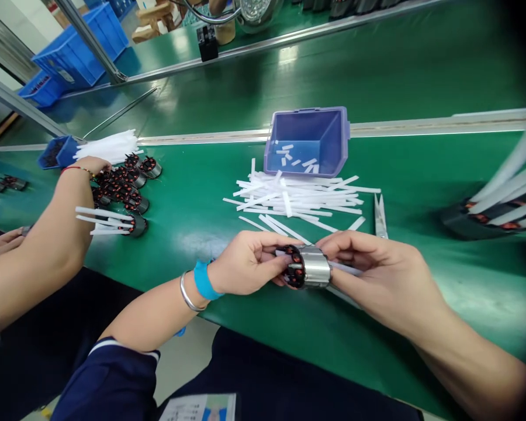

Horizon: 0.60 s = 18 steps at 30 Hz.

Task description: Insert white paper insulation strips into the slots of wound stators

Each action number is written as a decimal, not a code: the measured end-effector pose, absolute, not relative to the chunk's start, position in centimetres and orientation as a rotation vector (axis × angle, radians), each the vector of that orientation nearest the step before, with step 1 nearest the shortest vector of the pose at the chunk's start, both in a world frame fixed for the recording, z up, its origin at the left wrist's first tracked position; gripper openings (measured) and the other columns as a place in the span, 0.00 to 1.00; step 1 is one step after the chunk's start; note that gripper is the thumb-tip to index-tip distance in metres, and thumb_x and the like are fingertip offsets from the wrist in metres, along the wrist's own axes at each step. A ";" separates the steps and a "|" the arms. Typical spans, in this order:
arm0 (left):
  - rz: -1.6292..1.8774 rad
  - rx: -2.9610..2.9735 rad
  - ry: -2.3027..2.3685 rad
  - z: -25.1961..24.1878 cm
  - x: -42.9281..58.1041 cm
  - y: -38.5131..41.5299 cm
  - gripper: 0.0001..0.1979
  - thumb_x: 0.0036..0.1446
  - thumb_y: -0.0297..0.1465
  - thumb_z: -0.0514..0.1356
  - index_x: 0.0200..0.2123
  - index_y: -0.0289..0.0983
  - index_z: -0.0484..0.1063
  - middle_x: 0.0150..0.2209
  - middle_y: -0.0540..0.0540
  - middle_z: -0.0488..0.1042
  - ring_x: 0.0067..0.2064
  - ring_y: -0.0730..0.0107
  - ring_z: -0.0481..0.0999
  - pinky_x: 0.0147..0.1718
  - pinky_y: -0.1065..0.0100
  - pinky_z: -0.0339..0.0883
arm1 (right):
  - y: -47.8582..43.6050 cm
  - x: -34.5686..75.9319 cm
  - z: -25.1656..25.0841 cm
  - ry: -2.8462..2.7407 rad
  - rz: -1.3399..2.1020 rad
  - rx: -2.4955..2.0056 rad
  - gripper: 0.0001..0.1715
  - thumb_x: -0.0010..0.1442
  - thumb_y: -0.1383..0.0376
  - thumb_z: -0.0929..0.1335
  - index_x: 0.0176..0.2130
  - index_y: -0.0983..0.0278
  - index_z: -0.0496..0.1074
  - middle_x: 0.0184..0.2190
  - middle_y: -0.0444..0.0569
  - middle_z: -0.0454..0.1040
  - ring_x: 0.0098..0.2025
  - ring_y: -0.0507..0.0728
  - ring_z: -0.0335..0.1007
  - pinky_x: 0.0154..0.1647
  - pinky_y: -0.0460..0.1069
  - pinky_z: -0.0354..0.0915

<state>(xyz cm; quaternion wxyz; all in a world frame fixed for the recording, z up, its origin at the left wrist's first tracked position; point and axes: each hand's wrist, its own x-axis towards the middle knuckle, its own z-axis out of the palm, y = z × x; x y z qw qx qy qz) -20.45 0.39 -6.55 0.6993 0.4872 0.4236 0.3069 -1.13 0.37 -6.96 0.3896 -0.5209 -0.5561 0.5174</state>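
Note:
A motor stator, a silver metal ring with black and copper windings at its left end, is held level above the bench edge. My left hand pinches its winding end. At the opposite end my right hand is closed round the ring's edge and a white strip that sticks out of it. Another white strip slants below the stator. Just beyond my hands lies a loose heap of white strips, and scissors rest to its right.
A purple bin with short white pieces stands behind the heap. At right, a blurred stator bristles with white strips. On the left, a co-worker's arm reaches toward several stators near a white strip bundle.

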 end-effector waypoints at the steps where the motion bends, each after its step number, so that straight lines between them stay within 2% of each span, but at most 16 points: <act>1: 0.709 1.103 0.956 -6.7 -20.4 0.3 0.17 0.51 0.31 0.65 0.44 0.29 0.75 0.33 0.42 0.78 0.30 0.71 0.79 0.28 0.73 0.74 | 0.4 -1.2 -7.0 -1.406 1.348 -1.303 0.15 0.39 0.59 0.78 0.26 0.62 0.73 0.26 0.48 0.75 0.28 0.54 0.71 0.32 0.47 0.70; 6: 0.805 1.161 0.976 -6.9 -20.4 0.4 0.07 0.48 0.27 0.65 0.32 0.31 0.73 0.25 0.49 0.73 0.24 0.78 0.72 0.24 0.78 0.68 | 0.6 -1.2 -7.2 -1.553 1.343 -1.158 0.09 0.45 0.61 0.77 0.26 0.61 0.76 0.32 0.49 0.75 0.35 0.55 0.72 0.35 0.46 0.69; 11: 0.725 1.069 0.923 -6.4 -20.5 0.5 0.11 0.41 0.20 0.63 0.32 0.31 0.73 0.29 0.46 0.76 0.29 0.76 0.76 0.29 0.76 0.71 | 0.7 -1.0 -6.2 -1.551 1.390 -1.139 0.12 0.49 0.59 0.75 0.22 0.62 0.74 0.29 0.51 0.74 0.30 0.53 0.70 0.31 0.45 0.69; 18: 0.776 1.023 0.861 -6.4 -20.7 0.6 0.09 0.38 0.21 0.64 0.27 0.32 0.70 0.23 0.51 0.72 0.24 0.77 0.72 0.23 0.77 0.67 | 0.9 -1.3 -5.9 -1.487 1.504 -1.049 0.17 0.51 0.58 0.75 0.19 0.64 0.70 0.26 0.51 0.73 0.28 0.52 0.69 0.25 0.44 0.66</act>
